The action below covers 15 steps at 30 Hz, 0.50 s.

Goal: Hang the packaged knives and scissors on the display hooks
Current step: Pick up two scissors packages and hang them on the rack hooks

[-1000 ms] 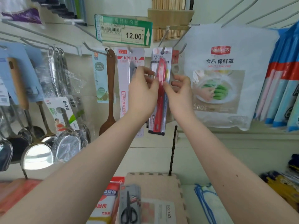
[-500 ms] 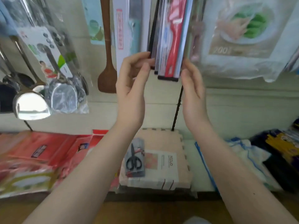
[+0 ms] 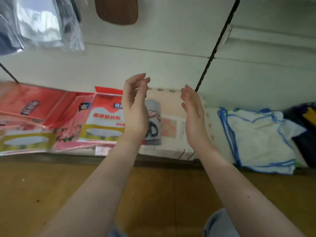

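**shelfnoob:** so where's the thing that needs hanging?

**rackrat:** There's one pack of packaged scissors (image 3: 153, 120) with black handles. It's lying flat down low on top of a pinkish foam mat pack (image 3: 171, 98). Looks like it's parked there as a staging spot under the hooks, which are out of view up top. The left hand (image 3: 135, 106) hovers in front of it and hides its left half.

**shelfnoob:** hands holding anything?

**rackrat:** Nope, both empty. Left fingers are loosely curled with the tips close to the thumb. The right hand (image 3: 193, 115) is relaxed, palm turned in toward the left one, over the mat. My guess is they're going down for the scissors, left one being closer. The frame's smeary, so I can't tell if the left is touching the pack, but it's probably just above it.

**shelfnoob:** and around it?

**rackrat:** Red tablecloth packs (image 3: 102, 115) sit just left of the mat, and white cloths with blue trim (image 3: 256, 134) on the right. A black slotted upright (image 3: 215, 47) runs behind, and a wooden spatula (image 3: 118, 11) hangs at the top edge. No knives in view.
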Each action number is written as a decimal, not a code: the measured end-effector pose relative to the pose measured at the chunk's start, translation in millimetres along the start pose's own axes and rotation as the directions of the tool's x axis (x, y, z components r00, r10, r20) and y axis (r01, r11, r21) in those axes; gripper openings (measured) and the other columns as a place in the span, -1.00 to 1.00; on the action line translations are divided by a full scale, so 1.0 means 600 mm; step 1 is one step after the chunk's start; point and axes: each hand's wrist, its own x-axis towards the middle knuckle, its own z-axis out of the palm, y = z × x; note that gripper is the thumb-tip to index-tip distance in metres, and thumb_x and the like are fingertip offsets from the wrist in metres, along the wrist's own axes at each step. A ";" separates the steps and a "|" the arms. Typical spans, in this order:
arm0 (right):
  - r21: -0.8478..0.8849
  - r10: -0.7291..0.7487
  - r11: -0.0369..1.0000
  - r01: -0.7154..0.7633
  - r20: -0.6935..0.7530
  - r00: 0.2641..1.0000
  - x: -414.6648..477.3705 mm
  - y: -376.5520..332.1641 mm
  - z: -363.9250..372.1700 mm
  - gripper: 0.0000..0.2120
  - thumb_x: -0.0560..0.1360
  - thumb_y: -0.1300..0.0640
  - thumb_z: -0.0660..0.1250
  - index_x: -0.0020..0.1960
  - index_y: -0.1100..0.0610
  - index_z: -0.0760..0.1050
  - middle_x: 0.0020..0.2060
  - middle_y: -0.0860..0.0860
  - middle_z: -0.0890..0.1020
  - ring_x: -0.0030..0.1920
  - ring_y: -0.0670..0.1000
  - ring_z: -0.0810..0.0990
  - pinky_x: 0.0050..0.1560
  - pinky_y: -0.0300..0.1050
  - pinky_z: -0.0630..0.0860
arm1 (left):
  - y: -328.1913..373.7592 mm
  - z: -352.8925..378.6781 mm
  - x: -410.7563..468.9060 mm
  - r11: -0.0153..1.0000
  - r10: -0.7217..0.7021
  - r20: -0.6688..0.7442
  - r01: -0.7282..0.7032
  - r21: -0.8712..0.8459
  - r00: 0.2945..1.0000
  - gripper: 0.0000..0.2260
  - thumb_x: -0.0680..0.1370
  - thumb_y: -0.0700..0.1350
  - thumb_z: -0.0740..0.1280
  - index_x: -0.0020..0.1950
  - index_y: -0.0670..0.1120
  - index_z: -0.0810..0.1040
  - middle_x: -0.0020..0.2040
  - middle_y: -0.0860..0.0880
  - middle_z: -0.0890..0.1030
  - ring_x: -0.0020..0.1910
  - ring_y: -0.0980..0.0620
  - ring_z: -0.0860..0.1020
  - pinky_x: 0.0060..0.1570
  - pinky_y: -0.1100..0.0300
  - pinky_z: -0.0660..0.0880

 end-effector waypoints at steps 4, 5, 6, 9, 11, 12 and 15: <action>-0.003 0.074 0.997 -0.074 0.008 0.997 -0.002 0.054 0.028 -0.57 0.59 -0.08 0.01 0.43 -0.02 0.22 0.40 -0.06 0.35 0.31 -0.11 0.37 -0.14 -0.67 0.33 | -0.053 -0.017 0.019 0.992 -0.062 -0.012 0.063 0.110 0.998 -0.87 0.55 -0.10 0.27 0.09 -0.01 0.51 0.05 -0.02 0.59 0.10 -0.03 0.55 0.15 0.04 0.50; -0.011 0.082 0.997 -0.082 0.006 0.997 -0.001 0.063 0.032 -0.57 0.59 -0.08 0.00 0.43 -0.01 0.22 0.40 -0.06 0.35 0.31 -0.10 0.37 -0.18 -0.70 0.32 | -0.064 -0.021 0.021 0.986 -0.071 -0.018 0.073 0.150 0.997 -0.85 0.56 -0.10 0.27 0.11 -0.05 0.51 0.02 0.02 0.58 0.07 0.00 0.55 0.09 0.12 0.51; -0.021 0.090 0.996 -0.090 0.004 0.996 0.000 0.073 0.037 -0.57 0.59 -0.08 0.00 0.43 -0.01 0.22 0.40 -0.06 0.34 0.31 -0.10 0.37 -0.20 -0.70 0.32 | -0.077 -0.027 0.020 0.977 -0.090 -0.020 0.092 0.192 0.996 -0.84 0.56 -0.10 0.26 0.13 -0.07 0.50 0.00 0.04 0.57 0.04 0.03 0.54 0.04 0.18 0.52; -0.036 0.137 0.990 -0.137 0.012 0.990 0.005 0.101 0.054 -0.57 0.60 -0.10 -0.02 0.44 -0.03 0.19 0.40 -0.07 0.34 0.27 -0.12 0.37 -0.11 -0.54 0.35 | -0.120 -0.054 0.018 0.938 -0.186 -0.035 0.188 0.293 0.982 -0.82 0.56 -0.05 0.26 0.15 -0.03 0.48 0.01 0.08 0.56 0.00 0.10 0.54 -0.03 0.23 0.52; -0.057 0.183 0.982 -0.182 0.014 0.983 0.007 0.116 0.061 -0.58 0.60 -0.11 -0.03 0.44 -0.05 0.18 0.29 -0.12 0.38 0.16 -0.18 0.39 -0.04 -0.40 0.33 | -0.138 -0.066 0.017 0.910 -0.247 -0.052 0.250 0.330 0.968 -0.79 0.55 -0.03 0.27 0.17 -0.01 0.47 0.00 0.11 0.55 -0.01 0.15 0.53 -0.03 0.23 0.51; -0.060 0.206 0.977 -0.205 0.011 0.979 0.009 0.122 0.066 -0.58 0.60 -0.12 -0.03 0.43 -0.06 0.18 0.22 -0.15 0.38 0.13 -0.19 0.39 0.03 -0.33 0.36 | -0.147 -0.070 0.018 0.895 -0.279 -0.064 0.284 0.344 0.958 -0.78 0.55 -0.03 0.27 0.19 -0.02 0.45 0.01 0.11 0.54 0.00 0.15 0.52 -0.01 0.21 0.50; -0.104 0.247 0.964 -0.245 0.008 0.969 0.017 0.141 0.077 -0.59 0.61 -0.10 -0.03 0.43 -0.04 0.19 0.15 -0.16 0.36 0.11 -0.18 0.38 0.08 -0.26 0.36 | -0.169 -0.079 0.013 0.826 -0.394 -0.088 0.395 0.403 0.915 -0.72 0.55 -0.03 0.26 0.23 -0.06 0.40 0.08 0.05 0.51 0.06 0.07 0.50 0.04 0.12 0.48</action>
